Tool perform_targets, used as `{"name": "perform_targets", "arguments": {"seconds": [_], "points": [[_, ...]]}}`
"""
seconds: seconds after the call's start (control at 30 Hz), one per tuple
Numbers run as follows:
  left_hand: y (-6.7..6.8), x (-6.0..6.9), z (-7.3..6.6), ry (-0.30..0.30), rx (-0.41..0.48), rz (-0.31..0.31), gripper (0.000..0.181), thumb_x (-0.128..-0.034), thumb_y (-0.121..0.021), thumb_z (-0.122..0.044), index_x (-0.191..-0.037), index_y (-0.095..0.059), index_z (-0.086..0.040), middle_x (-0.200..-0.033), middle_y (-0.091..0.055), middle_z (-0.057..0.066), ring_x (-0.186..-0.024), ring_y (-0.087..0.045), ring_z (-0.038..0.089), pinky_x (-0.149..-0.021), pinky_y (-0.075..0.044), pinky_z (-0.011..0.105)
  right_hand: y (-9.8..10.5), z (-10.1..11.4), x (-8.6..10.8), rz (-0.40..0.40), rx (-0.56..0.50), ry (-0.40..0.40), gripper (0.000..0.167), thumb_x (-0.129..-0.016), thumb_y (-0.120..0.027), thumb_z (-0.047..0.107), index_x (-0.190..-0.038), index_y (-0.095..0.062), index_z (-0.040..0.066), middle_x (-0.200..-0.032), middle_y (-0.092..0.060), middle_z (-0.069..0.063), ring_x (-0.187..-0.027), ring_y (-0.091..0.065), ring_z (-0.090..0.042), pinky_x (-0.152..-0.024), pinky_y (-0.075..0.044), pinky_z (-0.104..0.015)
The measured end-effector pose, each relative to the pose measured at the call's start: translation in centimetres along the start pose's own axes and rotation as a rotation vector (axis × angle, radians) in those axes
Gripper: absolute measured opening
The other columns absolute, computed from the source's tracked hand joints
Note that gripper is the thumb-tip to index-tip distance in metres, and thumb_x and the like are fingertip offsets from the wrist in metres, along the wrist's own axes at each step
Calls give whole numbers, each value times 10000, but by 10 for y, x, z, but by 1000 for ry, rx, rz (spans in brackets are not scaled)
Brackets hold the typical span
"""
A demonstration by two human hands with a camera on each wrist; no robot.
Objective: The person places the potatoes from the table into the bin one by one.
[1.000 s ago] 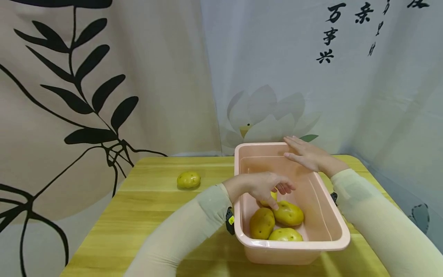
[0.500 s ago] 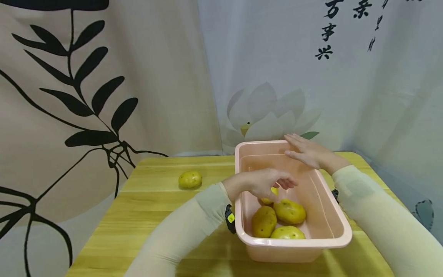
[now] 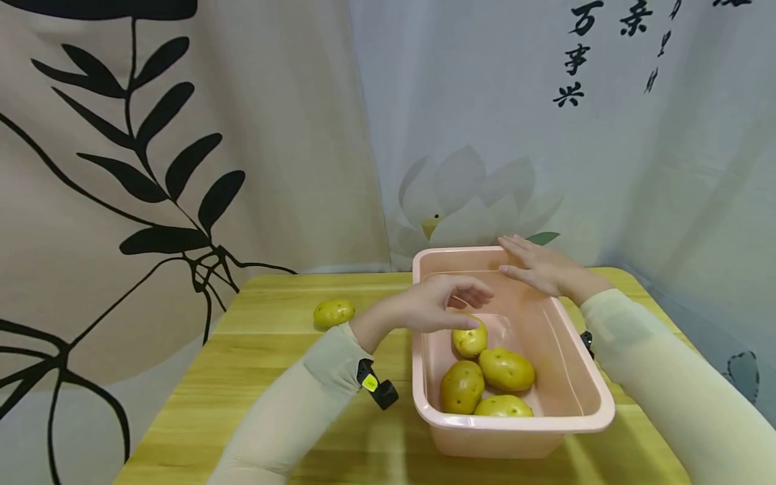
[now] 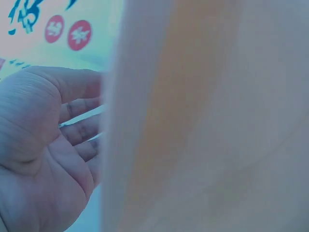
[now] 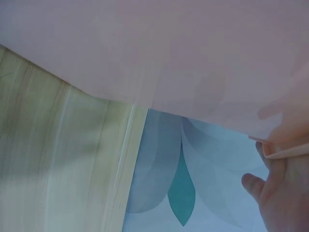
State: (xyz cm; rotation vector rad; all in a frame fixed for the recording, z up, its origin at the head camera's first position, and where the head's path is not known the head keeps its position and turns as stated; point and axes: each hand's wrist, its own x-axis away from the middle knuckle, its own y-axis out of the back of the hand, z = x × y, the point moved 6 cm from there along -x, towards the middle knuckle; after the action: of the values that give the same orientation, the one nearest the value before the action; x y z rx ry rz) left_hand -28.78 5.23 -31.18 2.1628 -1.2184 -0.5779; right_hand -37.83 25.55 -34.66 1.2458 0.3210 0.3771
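Note:
A pink plastic basin (image 3: 576, 323) stands on the right of the table. Inside it are several yellow potatoes, among them a long potato (image 3: 506, 369), a potato (image 3: 462, 387) on the left and a potato (image 3: 469, 338) farther back. My left hand (image 3: 433, 304) hovers over the basin's left rim with loosely bent fingers and nothing in its grasp; its thumb tip overlaps the back potato, and I cannot tell if they touch. My right hand (image 3: 545, 269) rests on the basin's far right corner, fingers extended across the rim. Its fingertips also show by the rim in the right wrist view.
One potato (image 3: 334, 314) lies by itself on the wood-grain table (image 3: 291, 364), left of the basin. Behind the table hangs a printed curtain (image 3: 291, 135). The basin wall (image 4: 207, 116) blocks most of the left wrist view.
My left hand has risen and drawn back to the left, from low over the potatoes to above the left rim, uncovering the back potato. My right hand stays on the rim.

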Motion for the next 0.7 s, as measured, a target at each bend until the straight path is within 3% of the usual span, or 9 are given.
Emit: {"name": "perform_targets", "arguments": {"seconds": [0.17, 0.4, 0.53, 0.7], "points": [[12, 18, -2, -6, 91, -89, 441, -915, -670, -160, -1321, -530, -62, -1257, -600, 31, -1146, -560, 101, -986, -451, 310, 0, 3, 0, 21, 4, 0, 761, -980, -395, 561, -1541, -179, 95, -1585, -135, -171, -1441, -91, -390, -1118, -122, -597], [21, 36, 3, -18, 84, -164, 436, -925, -659, -191, -1326, -531, -79, -1262, -597, 16, -1130, -579, 139, -963, -471, 327, -3, -1, 2, 29, 3, -15, 754, -984, -383, 561, -1546, -163, 110, -1591, -117, -158, -1445, -80, -383, -1115, -116, -605], [30, 48, 8, -15, 101, -244, 399, -910, -676, -150, -1285, -559, -81, -1224, -610, 23, -1097, -597, 214, -915, -494, 310, -5, -2, 1, 42, 7, -8, 765, -979, -370, 580, -1549, -151, 118, -1595, -108, -149, -1448, -72, -374, -1118, -119, -599], [44, 62, 15, 1, 130, -348, 386, -900, -664, -49, -1269, -554, -21, -1200, -610, 87, -1072, -590, 271, -893, -495, 396, -3, 1, -1, 11, 6, 19, 762, -980, -389, 565, -1539, -185, 88, -1585, -141, -166, -1444, -89, -383, -1122, -125, -589]]}}
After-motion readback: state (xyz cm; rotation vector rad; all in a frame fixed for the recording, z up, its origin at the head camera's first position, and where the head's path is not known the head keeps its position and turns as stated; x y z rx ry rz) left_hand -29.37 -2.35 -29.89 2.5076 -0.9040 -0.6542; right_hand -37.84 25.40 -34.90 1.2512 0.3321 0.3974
